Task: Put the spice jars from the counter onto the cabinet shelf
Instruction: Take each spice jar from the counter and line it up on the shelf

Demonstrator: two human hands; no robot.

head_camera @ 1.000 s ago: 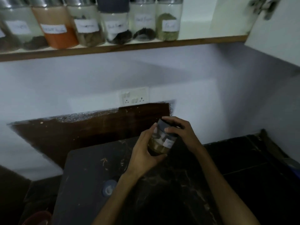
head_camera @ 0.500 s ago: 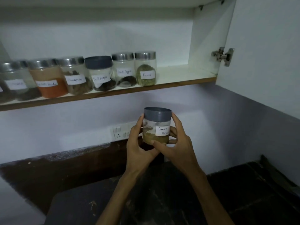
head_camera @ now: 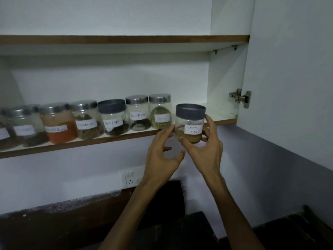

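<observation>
A clear jar with a grey lid and a "Garam Masala" label (head_camera: 190,123) is held upright at the front edge of the cabinet shelf (head_camera: 221,115), just right of the row of jars. My right hand (head_camera: 203,150) grips it from below and the right side. My left hand (head_camera: 162,154) is just left of the jar with fingers spread, its fingertips close to the glass, holding nothing. The nearest shelf jar is the "Fennel" jar (head_camera: 160,111), then two "Black Pepper" jars (head_camera: 138,112) (head_camera: 113,117).
Several more labelled jars stand along the shelf to the left, among them an orange powder jar (head_camera: 57,122). The open cabinet door (head_camera: 288,69) hangs at the right with its hinge (head_camera: 240,97). A wall socket (head_camera: 133,178) is below; the dark counter (head_camera: 288,231) is at the bottom.
Both hands lifted the Garam Masala jar from over the counter up to the shelf edge. My left hand has come off the jar and opened.
</observation>
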